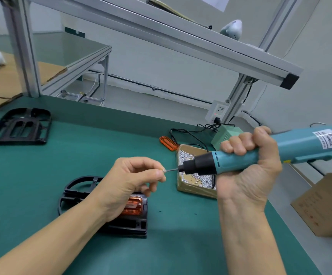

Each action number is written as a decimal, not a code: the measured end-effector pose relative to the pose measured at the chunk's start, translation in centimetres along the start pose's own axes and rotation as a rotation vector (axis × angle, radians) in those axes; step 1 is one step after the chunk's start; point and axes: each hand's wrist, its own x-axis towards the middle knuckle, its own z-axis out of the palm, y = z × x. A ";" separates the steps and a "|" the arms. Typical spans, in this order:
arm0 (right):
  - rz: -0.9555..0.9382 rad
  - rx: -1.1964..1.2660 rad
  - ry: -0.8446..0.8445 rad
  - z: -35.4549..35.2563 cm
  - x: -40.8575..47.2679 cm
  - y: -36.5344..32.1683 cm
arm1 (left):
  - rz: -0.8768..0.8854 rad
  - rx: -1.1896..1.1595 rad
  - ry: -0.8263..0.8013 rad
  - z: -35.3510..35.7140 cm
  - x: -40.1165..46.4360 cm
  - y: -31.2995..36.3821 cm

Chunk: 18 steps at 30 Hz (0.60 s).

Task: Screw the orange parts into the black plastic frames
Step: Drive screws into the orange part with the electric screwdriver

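Green bench mat (42, 175) under an aluminium rack (161, 34), grey wall behind. Right hand (248, 155) fisted round a teal driver (280, 153), held roughly level, bit (172, 170) pointing left. Left hand (133, 177) pinches a screw (164, 170) at the bit tip, thumb and forefinger closed on it, other fingers curled loosely. Looks like loading the screw onto the bit.

Key relation: the near frame (85, 187) lies on the mat below and slightly left of the bit tip, mostly under the left hand and wrist. An orange part (134, 206) sits in it at the right end, long axis roughly left-right, partly hidden by the hand. Left hand is nearer the part; the driver is up and to the right, well apart from it. Judged next move: tip the bit down and swing it left onto a screw hole. Which hole is not visible from here.

Counts: two black frames, the near one and a far frame (20, 127) at upper left, no orange visible in that one. Two orange parts, one seated, one spare part (168, 143) loose beside the screw box (197, 171). One driver. One screw in hand, many in the box. Power supply (223, 135) behind the box, carton (326, 207) at right.
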 end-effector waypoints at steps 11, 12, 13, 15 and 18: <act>0.014 -0.011 -0.043 0.8 -0.4 0.8 | 0.013 0.010 0.019 -0.6 -0.8 0.2; 0.009 -0.020 -0.044 0.8 -0.5 0.9 | 0.012 0.008 0.027 -0.6 -0.8 0.2; 0.001 -0.029 -0.047 0.8 -0.5 0.9 | 0.011 0.008 0.032 -0.6 -0.8 0.1; -0.018 -0.042 -0.050 0.8 -0.6 1.1 | 0.012 0.007 0.047 -0.5 -0.9 0.0; -0.018 -0.046 -0.058 0.7 -0.6 1.5 | 0.024 0.003 0.074 -0.6 -1.0 -0.1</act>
